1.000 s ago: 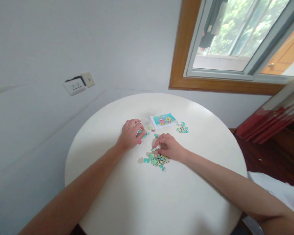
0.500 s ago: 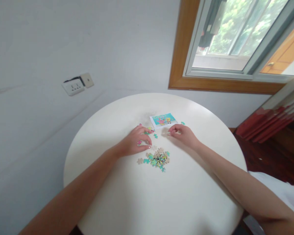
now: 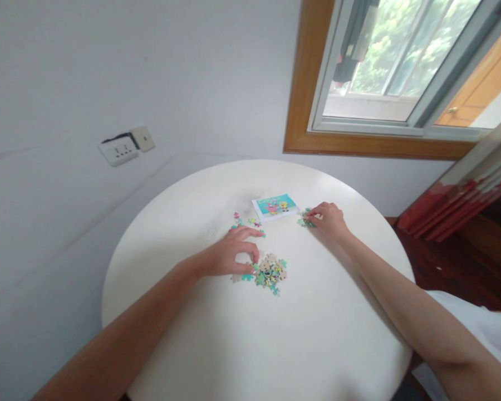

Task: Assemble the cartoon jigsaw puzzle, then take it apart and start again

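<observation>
A heap of loose jigsaw puzzle pieces, some teal and yellow, some with tan backs up, lies mid-table. At its left edge, my left hand has thumb and forefinger closed around a green puzzle piece. My right hand pinches a puzzle piece, mostly covered by the fingers, over a second group of teal pieces to the right. Between and beyond the hands is a picture card with pink and yellow cartoon figures. Several pieces lie past my left fingers.
Everything rests on a round white table. Its far side faces a white wall with a socket and a wood-framed window. A red and cream curtain hangs at the right.
My right hand has moved right, from below the card to the teal group, carrying a piece. My left hand has come down toward the heap and taken the green piece. The view shifted slightly.
</observation>
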Action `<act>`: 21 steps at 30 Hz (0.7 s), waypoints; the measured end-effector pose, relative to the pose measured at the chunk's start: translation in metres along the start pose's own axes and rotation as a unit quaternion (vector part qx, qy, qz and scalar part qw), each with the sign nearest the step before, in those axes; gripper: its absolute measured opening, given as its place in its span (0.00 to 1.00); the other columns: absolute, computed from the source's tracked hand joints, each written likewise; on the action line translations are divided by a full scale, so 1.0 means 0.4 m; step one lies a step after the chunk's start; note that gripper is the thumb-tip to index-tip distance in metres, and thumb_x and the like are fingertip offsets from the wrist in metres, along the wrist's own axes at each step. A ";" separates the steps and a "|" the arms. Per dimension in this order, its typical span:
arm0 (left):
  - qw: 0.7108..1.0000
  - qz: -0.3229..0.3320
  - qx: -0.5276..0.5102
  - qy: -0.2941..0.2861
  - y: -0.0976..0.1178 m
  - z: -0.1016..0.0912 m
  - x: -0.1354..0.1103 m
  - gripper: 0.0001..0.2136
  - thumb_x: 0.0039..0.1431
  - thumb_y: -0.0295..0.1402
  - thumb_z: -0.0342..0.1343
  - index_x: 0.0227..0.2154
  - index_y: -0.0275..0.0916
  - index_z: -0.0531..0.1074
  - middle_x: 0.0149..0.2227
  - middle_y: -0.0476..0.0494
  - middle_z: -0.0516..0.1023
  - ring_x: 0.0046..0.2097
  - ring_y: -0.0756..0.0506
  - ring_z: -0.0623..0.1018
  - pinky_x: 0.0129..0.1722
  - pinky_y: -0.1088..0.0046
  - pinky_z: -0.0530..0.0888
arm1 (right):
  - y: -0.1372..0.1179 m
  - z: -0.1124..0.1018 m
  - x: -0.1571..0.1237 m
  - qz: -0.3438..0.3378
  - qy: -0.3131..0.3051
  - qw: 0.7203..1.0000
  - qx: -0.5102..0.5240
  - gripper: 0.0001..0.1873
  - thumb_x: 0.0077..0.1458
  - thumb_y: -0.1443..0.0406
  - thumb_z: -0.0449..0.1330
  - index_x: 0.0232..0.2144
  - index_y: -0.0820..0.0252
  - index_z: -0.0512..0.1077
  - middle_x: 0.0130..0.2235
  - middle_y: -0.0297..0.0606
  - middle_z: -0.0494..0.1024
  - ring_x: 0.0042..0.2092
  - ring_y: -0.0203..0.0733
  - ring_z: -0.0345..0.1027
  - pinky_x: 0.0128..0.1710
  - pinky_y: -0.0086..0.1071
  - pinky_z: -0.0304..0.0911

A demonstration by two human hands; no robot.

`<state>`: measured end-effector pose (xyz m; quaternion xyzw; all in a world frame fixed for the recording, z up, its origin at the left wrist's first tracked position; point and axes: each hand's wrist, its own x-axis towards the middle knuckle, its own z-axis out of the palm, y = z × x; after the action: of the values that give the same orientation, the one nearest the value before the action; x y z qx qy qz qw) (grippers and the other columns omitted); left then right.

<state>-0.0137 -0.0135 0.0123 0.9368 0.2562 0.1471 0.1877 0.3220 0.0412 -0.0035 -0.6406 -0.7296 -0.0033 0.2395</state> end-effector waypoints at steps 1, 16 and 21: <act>1.000 0.000 -0.001 0.000 0.000 0.001 0.000 0.08 0.55 0.41 0.63 0.34 0.44 0.77 0.59 0.40 0.66 0.62 0.37 0.62 0.61 0.56 0.55 | 0.001 -0.002 0.000 -0.004 0.009 1.000 0.004 0.08 0.55 0.59 0.62 0.33 0.52 0.81 0.38 0.40 0.78 0.42 0.49 0.67 0.38 0.37 0.58; 0.988 -0.009 0.064 0.141 -0.044 0.026 0.015 0.11 0.65 0.38 0.51 0.32 0.42 0.77 0.54 0.42 0.71 0.56 0.40 0.67 0.63 0.53 0.54 | -0.248 0.025 -0.129 -0.310 -0.076 0.919 0.232 0.08 0.60 0.63 0.59 0.38 0.55 0.78 0.37 0.37 0.80 0.41 0.41 0.70 0.45 0.37 0.59; 0.987 -0.017 0.062 0.145 -0.021 0.030 0.026 0.14 0.67 0.37 0.47 0.30 0.41 0.75 0.51 0.42 0.72 0.54 0.42 0.67 0.62 0.55 0.55 | -0.270 0.022 -0.141 -0.275 -0.088 0.926 0.243 0.06 0.58 0.62 0.61 0.35 0.57 0.76 0.36 0.37 0.79 0.41 0.42 0.69 0.45 0.36 0.59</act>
<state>-0.0042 -0.0044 -0.0001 0.9111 0.3047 0.2619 0.0924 0.2215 -0.0279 0.0012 -0.3343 -0.8738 0.1652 0.3120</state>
